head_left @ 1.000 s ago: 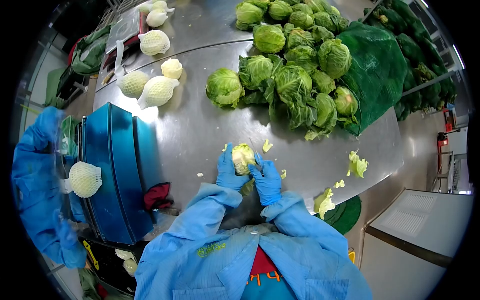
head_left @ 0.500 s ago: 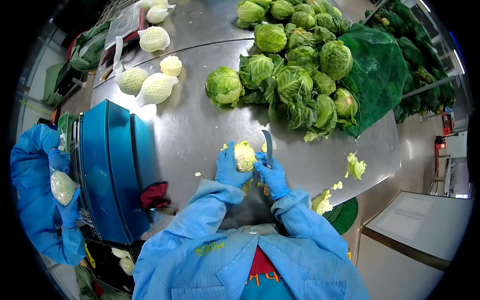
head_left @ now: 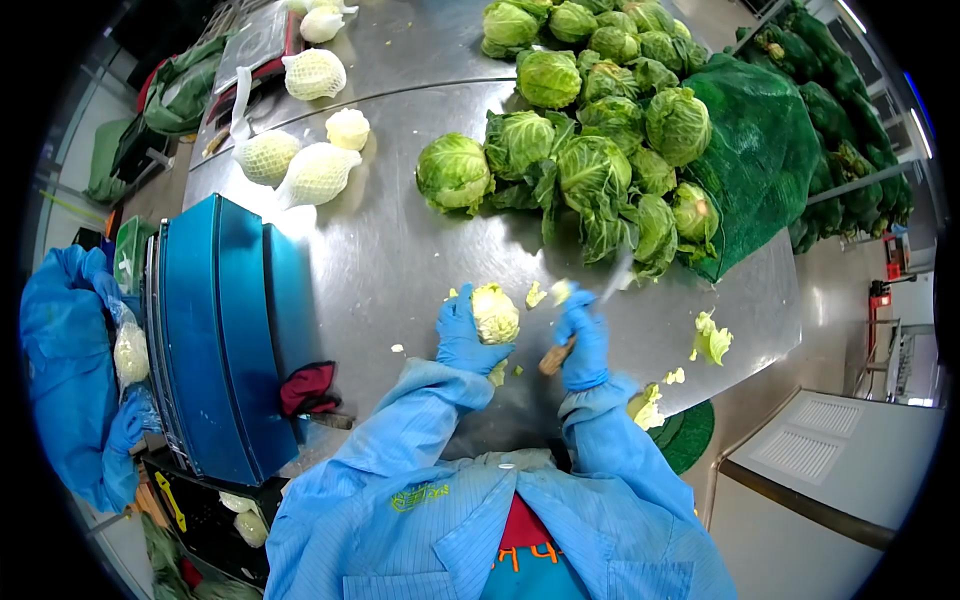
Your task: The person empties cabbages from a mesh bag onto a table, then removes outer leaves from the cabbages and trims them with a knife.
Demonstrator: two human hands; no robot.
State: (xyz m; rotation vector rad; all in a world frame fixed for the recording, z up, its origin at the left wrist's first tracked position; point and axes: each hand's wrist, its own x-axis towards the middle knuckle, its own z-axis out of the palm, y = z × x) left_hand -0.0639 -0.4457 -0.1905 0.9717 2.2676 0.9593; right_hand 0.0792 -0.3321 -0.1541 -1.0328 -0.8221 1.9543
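My left hand (head_left: 463, 335), in a blue glove, is wrapped round the side of a trimmed pale cabbage (head_left: 495, 314) on the steel table. To its right, my gloved right hand (head_left: 584, 342) grips a knife (head_left: 556, 357) by its brown handle. The blade points up and away and is smeared by motion. A small pale piece of cabbage (head_left: 561, 292) shows at the fingers of that hand. Between the two hands, a leaf scrap (head_left: 535, 294) lies on the metal.
Untrimmed green cabbages (head_left: 594, 170) are heaped at the back right beside a green net sack (head_left: 760, 150). Netted cabbages (head_left: 318, 174) lie back left. A blue machine (head_left: 215, 340) stands at left, with a co-worker's sleeve (head_left: 65, 370) beyond. Leaf scraps (head_left: 711, 338) lie at right.
My right hand has swung right with the knife, away from the cabbage, the small piece at its fingers. My left hand stays round the cabbage. The co-worker's hands have shifted on their netted cabbage.
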